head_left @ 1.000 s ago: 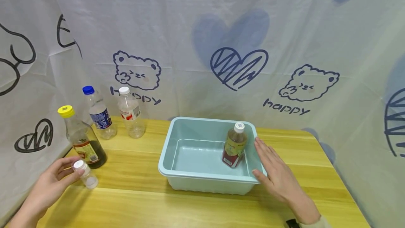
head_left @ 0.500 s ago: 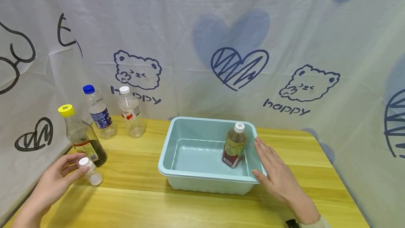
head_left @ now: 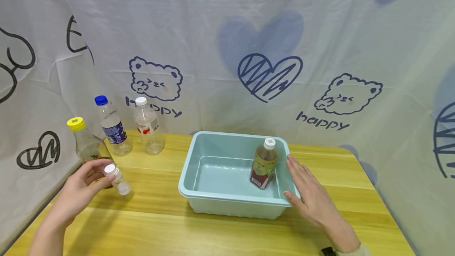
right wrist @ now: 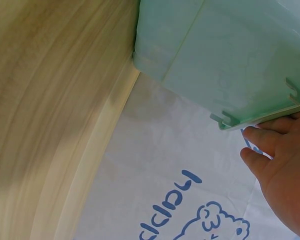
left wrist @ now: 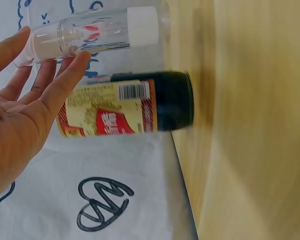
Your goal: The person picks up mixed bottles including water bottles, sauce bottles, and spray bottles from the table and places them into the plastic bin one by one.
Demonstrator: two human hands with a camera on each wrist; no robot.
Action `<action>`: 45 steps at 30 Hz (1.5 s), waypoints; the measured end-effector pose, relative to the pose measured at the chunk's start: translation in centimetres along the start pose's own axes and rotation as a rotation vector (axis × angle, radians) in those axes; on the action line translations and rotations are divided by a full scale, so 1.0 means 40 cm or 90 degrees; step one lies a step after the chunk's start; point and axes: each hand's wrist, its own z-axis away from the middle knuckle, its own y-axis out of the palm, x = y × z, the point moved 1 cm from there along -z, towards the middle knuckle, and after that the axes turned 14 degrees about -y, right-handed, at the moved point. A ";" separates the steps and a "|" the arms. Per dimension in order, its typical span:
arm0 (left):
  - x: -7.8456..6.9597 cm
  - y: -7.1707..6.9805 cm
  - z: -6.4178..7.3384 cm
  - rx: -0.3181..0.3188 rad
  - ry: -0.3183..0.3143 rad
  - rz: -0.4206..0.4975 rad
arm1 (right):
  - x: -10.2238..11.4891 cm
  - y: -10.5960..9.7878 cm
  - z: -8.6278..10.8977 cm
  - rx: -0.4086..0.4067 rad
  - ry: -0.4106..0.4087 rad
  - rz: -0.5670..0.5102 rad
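My left hand (head_left: 78, 191) pinches a small clear bottle (head_left: 121, 184) with a white top between thumb and fingers, at the top end. The bottle leans slightly, its base close over the table. In the left wrist view, the small bottle (left wrist: 97, 32) shows a clear outer cap and a white band near its base. Just behind that hand stands a yellow-capped sauce bottle (head_left: 87, 145), partly hidden by the fingers. My right hand (head_left: 313, 196) rests with straight fingers along the right rim of a light blue plastic basin (head_left: 234, 198). Inside the basin, a white-capped drink bottle (head_left: 263, 164) stands upright at the right.
Two clear bottles, one blue-capped (head_left: 114, 131) and one white-capped (head_left: 147, 127), stand at the back left of the wooden table (head_left: 170, 232). A printed white cloth (head_left: 213, 42) hangs behind and at both sides of the table.
My left hand has moved right and slightly away from me, carrying the small bottle past the front of the sauce bottle. The right hand and basin have stayed put.
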 end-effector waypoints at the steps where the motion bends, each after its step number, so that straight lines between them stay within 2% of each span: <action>1: -0.007 0.004 -0.002 0.003 0.003 0.009 | 0.000 0.000 0.001 0.000 0.001 0.000; 8: -0.055 0.026 -0.014 0.010 0.013 0.013 | 0.000 0.001 0.003 0.000 0.006 -0.003; 17: -0.116 0.054 -0.035 0.042 0.026 0.034 | 0.001 0.001 0.001 -0.010 -0.001 -0.003; 28: -0.193 0.079 -0.058 0.044 0.050 0.010 | 0.000 -0.001 -0.002 -0.007 0.001 -0.006; 34: -0.234 0.094 -0.068 0.043 0.082 0.025 | 0.001 -0.001 -0.001 -0.005 0.002 -0.007; 40: -0.282 0.109 -0.080 0.061 0.101 0.041 | 0.000 -0.001 0.000 -0.007 0.003 -0.007; 45: -0.317 0.115 -0.086 0.066 0.100 0.021 | 0.000 -0.001 0.000 -0.003 0.003 -0.007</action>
